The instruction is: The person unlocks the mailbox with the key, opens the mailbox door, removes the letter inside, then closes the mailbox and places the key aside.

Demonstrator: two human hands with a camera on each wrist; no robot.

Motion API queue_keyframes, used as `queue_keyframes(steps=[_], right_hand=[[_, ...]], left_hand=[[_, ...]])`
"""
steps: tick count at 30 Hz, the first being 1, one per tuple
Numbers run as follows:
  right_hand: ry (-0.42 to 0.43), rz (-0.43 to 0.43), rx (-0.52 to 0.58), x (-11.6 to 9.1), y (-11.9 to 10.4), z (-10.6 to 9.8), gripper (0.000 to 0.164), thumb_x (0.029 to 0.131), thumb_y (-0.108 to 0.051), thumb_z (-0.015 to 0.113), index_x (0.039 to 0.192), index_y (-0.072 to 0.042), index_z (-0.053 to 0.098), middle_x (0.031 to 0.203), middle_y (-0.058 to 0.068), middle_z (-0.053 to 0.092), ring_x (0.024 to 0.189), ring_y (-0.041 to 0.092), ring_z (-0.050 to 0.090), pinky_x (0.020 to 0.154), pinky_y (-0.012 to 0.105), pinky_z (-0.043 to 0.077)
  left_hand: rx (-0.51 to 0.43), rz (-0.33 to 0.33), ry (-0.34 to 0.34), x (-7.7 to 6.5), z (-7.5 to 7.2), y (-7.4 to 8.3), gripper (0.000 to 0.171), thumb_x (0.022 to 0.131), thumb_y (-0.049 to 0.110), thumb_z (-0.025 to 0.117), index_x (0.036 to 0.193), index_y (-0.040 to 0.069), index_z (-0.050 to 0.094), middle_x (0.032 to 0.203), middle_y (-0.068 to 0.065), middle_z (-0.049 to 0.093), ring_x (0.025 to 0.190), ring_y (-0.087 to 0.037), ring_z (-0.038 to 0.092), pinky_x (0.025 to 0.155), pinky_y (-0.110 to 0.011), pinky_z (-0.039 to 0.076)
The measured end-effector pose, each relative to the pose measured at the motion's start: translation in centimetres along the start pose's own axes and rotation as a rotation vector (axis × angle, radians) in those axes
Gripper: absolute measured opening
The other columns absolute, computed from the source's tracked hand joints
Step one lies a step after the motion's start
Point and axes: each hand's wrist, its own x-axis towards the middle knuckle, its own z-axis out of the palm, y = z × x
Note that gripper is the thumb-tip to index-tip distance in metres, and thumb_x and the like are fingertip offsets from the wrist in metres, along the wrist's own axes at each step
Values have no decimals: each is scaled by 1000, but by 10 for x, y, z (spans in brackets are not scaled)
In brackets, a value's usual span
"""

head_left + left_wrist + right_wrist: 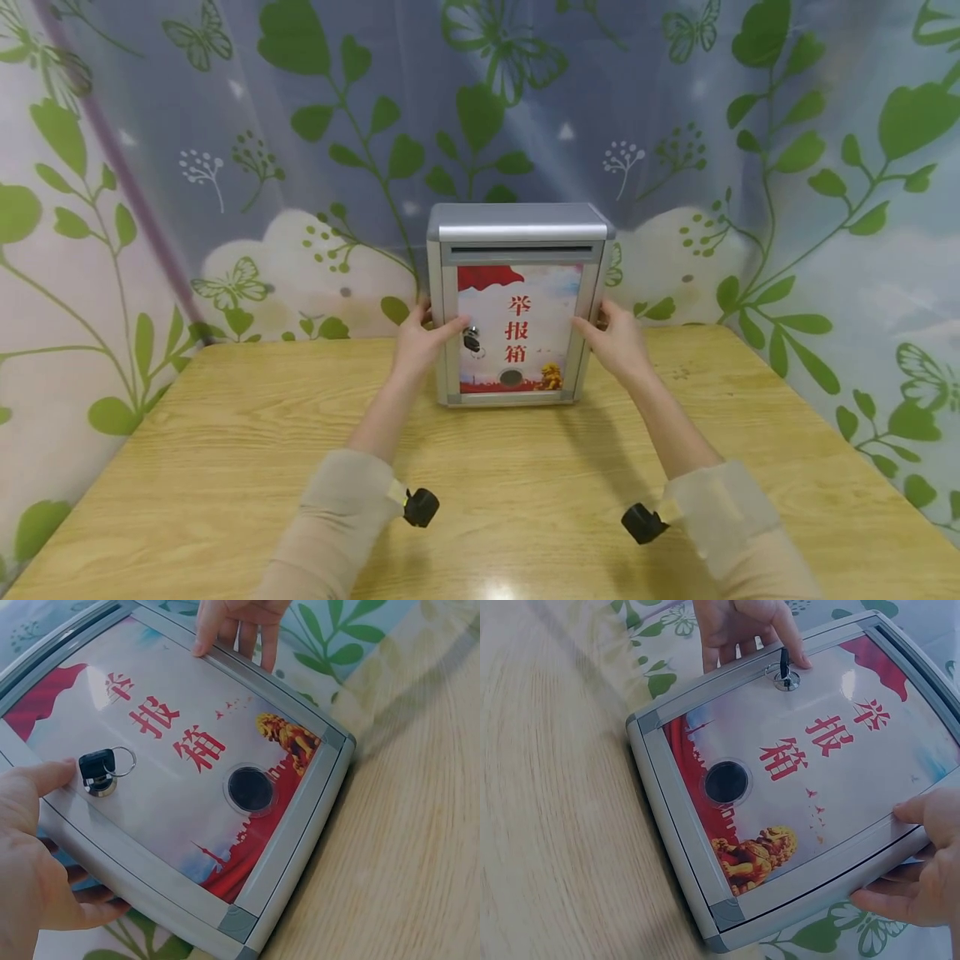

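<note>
A silver metal drop box (551, 333) with a mail slot at its top stands upright toward the back of the table. Its front panel bears red Chinese characters, a red flag and a golden lion. My left hand (422, 337) grips the box's left side, thumb on the front beside the lock, fingers round the edge. A black key (96, 765) on a ring sits in that lock. Gripping the opposite side is my right hand (618, 340), its thumb on the front frame. Whether the bottom edge touches the wood, I cannot tell.
The wooden table (247, 458) spreads out in front of and beside the box. Behind it hangs a curtain (360, 108) with green leaves and butterflies. A small black camera (422, 507) is strapped to the left wrist, another camera (643, 524) to the right.
</note>
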Motion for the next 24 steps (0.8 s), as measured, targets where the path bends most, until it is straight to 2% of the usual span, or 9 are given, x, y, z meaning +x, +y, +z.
queue_keyframes(steps=[7, 17, 24], right_hand=[[-10, 16, 37, 1, 7, 1, 50, 93, -29, 56, 130, 2, 46, 130, 25, 48, 115, 37, 49, 90, 44, 45], [-11, 25, 45, 0, 9, -2, 53, 93, -28, 56, 133, 3, 42, 132, 25, 46, 117, 38, 48, 88, 43, 47], [-13, 30, 53, -2, 11, -3, 55, 93, -29, 56, 135, 3, 40, 133, 25, 44, 119, 38, 46, 87, 43, 47]], left_hand=[[-8, 4, 8, -1, 4, -2, 78, 79, 27, 74, 142, 5, 34, 133, -17, 43, 116, -30, 46, 98, -40, 38], [-50, 26, -3, 0, 7, -4, 78, 79, 24, 74, 142, 5, 33, 132, -18, 44, 117, -31, 45, 99, -41, 37], [-32, 26, -9, 0, 9, -4, 77, 79, 26, 74, 142, 6, 34, 133, -17, 43, 117, -30, 44, 99, -42, 37]])
